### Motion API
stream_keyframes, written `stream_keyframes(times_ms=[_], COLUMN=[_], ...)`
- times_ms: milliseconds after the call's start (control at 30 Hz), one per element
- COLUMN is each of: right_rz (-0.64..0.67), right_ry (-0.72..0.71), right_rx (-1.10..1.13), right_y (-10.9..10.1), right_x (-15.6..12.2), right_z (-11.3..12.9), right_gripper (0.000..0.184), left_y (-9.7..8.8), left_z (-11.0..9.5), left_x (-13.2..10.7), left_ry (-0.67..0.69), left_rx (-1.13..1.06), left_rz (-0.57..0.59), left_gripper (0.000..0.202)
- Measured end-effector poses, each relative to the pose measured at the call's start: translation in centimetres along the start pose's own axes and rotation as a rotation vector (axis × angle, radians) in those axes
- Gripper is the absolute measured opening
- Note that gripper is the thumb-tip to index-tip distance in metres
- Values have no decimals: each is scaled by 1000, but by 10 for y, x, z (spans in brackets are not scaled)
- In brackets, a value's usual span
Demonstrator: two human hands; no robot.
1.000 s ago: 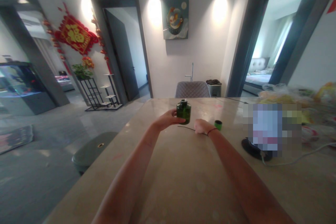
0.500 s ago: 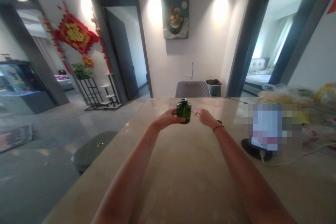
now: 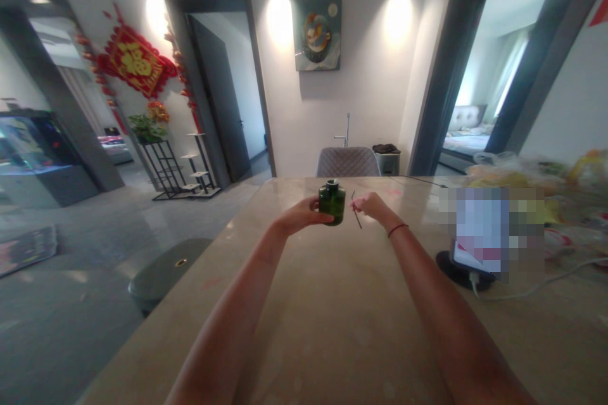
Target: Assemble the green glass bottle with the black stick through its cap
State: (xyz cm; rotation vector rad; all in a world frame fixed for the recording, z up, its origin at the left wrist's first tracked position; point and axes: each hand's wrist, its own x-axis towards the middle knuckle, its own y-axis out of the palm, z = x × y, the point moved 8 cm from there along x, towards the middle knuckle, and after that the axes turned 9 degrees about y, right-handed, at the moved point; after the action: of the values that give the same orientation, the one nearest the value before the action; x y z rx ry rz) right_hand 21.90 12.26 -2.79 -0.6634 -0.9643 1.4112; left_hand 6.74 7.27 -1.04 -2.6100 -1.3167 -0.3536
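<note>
A dark green glass bottle (image 3: 331, 206) with a short open neck stands upright at the middle of the view. My left hand (image 3: 306, 214) is closed around its left side, thumb across the lower front. Just right of the bottle, my right hand (image 3: 368, 204) pinches a thin dark stick (image 3: 358, 219). The stick leans, its top end near the bottle's neck level and its lower end pointing down toward the table. It is apart from the bottle. Whether the bottle's base touches the tabletop (image 3: 327, 304) I cannot tell.
On the right, a phone with a blurred screen sits on a round black stand (image 3: 463, 272) with a white cable (image 3: 536, 288). Plastic bags (image 3: 503, 168) lie behind it. A grey chair (image 3: 349, 161) stands at the far edge, a green stool (image 3: 166, 272) at the left.
The stick in my right hand has swung from pointing at the bottle to a steep slant, and more of it shows. My left hand and the bottle have barely moved.
</note>
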Motion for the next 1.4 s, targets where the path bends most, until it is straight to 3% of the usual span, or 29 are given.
stream_keyframes(times_ms=[133,267,367,600,867,1067,1233,1400], right_rz=[34,56,24,-363,-720,-757,-737,-627], right_ry=[27,128,178,168,-25,-147,-181,-203], right_rx=[249,764,892,917,1349,1277,1113,1077], right_y=[-5,-10,-13,-48,-111,-128,-125,-115], right_x=[-5,-9,-11,-12,-44,-59,-62,-60], right_z=[-2,-11,-14,-19,-12,8,25,40], right_gripper=[40,34,28,25,23,23,26,29], left_y=[1,1,1,0,-1,1,3,7], left_z=[-1,-1,-1,2,9,10,10,12], left_x=[-1,-1,-1,-2,-1,-2,-2,-2], left_ry=[-10,-17,-21,-38,-66,-70,-69,-80], left_rx=[-5,-36,-45,-58,-72,-47,-26,-16], left_rz=[3,-2,0,-21,-17,-5,7,32], left_gripper=[55,56,56,57,52,52,54,54])
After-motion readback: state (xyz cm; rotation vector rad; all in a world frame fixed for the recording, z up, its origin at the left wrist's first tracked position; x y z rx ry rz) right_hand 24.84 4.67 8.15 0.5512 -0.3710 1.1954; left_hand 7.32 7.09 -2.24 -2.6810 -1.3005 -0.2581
